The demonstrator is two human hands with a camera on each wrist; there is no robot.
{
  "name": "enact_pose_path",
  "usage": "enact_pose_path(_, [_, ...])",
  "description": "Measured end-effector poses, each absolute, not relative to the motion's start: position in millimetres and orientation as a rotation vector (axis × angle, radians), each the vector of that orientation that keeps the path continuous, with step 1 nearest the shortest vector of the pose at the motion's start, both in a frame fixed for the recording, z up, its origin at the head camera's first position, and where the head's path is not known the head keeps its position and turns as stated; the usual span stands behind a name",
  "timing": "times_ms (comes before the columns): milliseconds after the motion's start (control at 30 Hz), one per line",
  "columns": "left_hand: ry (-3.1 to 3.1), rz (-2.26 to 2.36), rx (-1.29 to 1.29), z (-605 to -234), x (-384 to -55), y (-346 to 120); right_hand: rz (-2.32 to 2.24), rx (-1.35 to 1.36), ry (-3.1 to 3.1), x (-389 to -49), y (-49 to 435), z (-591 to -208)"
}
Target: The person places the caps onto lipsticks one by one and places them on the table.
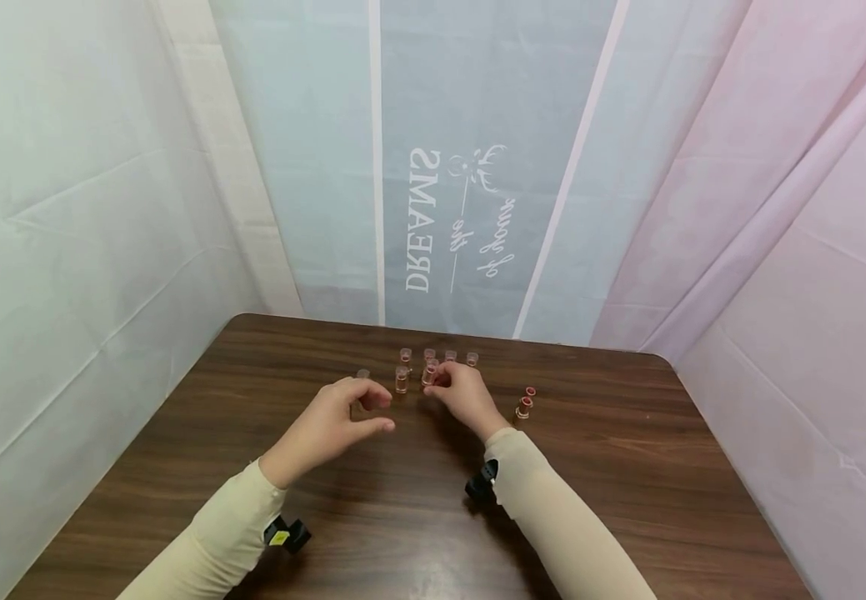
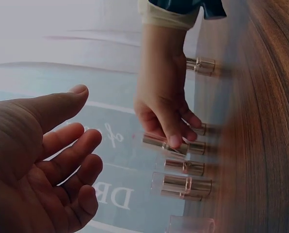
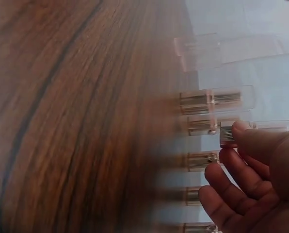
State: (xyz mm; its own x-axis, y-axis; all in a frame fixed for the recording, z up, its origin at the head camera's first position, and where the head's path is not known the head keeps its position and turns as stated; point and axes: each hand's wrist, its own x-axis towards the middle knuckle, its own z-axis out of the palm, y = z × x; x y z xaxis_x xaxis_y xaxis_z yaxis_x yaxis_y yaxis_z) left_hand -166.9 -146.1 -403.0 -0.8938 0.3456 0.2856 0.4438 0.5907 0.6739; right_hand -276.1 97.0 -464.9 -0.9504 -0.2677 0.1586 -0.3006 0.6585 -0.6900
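Observation:
My right hand (image 1: 468, 396) pinches a lipstick tube (image 1: 429, 373) with a gold base and a clear cap between thumb and fingers. In the right wrist view the tube (image 3: 227, 134) is off the table, its base between thumb and index finger. Just left of it stands another capped lipstick (image 1: 401, 381). Behind them is a row of several similar lipsticks (image 1: 406, 355). My left hand (image 1: 335, 421) hovers over the table with nothing in it, thumb apart from loosely bent fingers. A clear cap (image 1: 362, 375) stands beyond its fingers, partly hidden by them.
To the right of my right hand stands a gold lipstick tube (image 1: 523, 407) with a red top, and a smaller red-topped piece (image 1: 530, 391) is just behind it. The brown wooden table (image 1: 417, 533) meets a printed curtain (image 1: 478, 250) at the back. White cloth (image 1: 80, 250) hangs at the sides.

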Motion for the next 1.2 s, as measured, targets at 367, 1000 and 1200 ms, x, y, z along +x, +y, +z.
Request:
enact_pose_path(367, [-2.689,-1.178,-0.682,-404,-168,-146,1.119,0.41,-2.903,-285,91,-478])
enact_pose_path(1000, [-2.71,-1.225,-0.641,-404,-168,-151,1.132,0.37,-2.932,-290,89,-488])
enact_pose_path(1200, [-2.711,-1.205,-0.641,-404,-168,-151,1.15,0.377,-2.925,-289,90,-488])
